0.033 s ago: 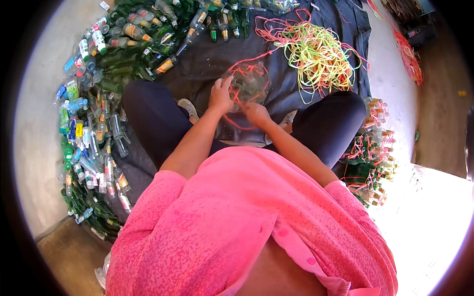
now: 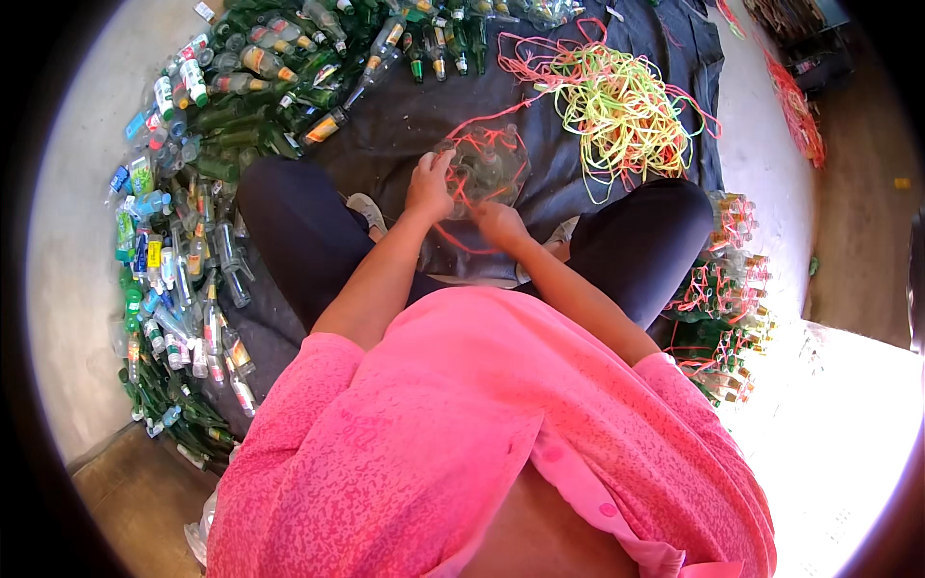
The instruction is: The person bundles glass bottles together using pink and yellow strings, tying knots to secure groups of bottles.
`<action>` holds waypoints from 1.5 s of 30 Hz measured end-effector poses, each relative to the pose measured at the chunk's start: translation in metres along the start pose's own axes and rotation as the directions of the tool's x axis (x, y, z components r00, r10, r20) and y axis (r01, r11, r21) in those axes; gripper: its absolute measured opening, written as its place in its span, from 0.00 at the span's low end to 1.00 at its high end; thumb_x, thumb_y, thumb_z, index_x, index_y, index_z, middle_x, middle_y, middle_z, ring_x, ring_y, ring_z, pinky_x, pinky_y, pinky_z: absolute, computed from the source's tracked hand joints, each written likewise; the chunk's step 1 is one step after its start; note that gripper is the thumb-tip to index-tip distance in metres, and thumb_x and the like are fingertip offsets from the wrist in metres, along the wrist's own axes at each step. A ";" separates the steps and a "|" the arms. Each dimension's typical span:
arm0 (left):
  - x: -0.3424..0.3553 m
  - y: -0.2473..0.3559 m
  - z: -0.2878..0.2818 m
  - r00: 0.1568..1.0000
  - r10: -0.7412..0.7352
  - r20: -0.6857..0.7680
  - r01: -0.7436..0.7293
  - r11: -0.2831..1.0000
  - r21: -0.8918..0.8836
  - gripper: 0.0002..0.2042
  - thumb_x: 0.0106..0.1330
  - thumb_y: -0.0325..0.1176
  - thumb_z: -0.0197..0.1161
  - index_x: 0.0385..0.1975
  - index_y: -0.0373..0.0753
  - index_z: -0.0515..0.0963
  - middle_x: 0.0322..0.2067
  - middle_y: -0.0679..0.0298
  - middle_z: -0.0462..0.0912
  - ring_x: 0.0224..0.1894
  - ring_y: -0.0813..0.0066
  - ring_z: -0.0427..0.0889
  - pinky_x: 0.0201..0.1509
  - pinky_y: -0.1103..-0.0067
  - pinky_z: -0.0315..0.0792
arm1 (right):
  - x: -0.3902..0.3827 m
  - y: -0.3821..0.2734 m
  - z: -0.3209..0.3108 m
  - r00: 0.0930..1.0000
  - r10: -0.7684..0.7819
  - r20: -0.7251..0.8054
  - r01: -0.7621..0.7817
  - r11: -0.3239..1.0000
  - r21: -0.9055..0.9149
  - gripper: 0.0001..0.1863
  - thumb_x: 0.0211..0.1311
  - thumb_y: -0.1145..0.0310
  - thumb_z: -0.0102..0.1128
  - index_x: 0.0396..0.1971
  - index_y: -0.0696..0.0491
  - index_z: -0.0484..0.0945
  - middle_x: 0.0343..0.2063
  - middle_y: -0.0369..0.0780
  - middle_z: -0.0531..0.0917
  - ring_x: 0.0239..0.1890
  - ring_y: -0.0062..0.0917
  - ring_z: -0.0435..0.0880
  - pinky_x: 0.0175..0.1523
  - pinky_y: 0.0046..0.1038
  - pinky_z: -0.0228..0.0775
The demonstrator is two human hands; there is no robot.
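Observation:
Between my legs, a bundle of clear glass bottles sits on the black sheet, with red plastic string crossing over and around it. My left hand is closed at the bundle's left edge, its fingers curled on the string there. Close to the bundle's near side, my right hand is closed on the string, its fingertips partly hidden. A loose length of string curves below both hands. Another strand runs from the bundle up toward a tangled heap of yellow and red string at the far right.
Loose green and clear bottles lie piled from the far side around to my left. Tied bottle bundles stand beyond my right knee. More red string hangs at the far right. The black sheet has creases.
My left hand has shifted very slightly left at the bundle's edge. Otherwise the bottles, string and right hand look almost the same.

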State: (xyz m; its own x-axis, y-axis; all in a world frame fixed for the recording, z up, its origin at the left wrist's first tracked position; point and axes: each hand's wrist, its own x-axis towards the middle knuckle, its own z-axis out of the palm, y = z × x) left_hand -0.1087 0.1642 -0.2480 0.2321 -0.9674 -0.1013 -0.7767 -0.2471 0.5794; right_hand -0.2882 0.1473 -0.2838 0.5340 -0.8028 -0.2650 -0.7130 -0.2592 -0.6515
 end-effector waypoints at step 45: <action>-0.006 0.020 0.008 0.983 -0.114 0.146 0.076 0.967 0.243 0.12 0.61 0.36 0.54 0.36 0.44 0.84 0.37 0.55 0.85 0.42 0.53 0.85 0.44 0.61 0.77 | 0.036 -0.014 -0.019 0.925 0.268 -0.270 -0.242 0.962 0.125 0.13 0.53 0.64 0.55 0.30 0.56 0.84 0.33 0.52 0.84 0.40 0.45 0.84 0.46 0.38 0.74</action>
State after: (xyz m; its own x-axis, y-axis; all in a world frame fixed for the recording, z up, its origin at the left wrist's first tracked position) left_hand -0.1308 0.1648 -0.2422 0.2311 -0.9305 -0.2842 -0.8758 -0.3262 0.3558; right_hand -0.2674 0.1124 -0.2705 0.1802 -0.9568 -0.2281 -0.7586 0.0124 -0.6514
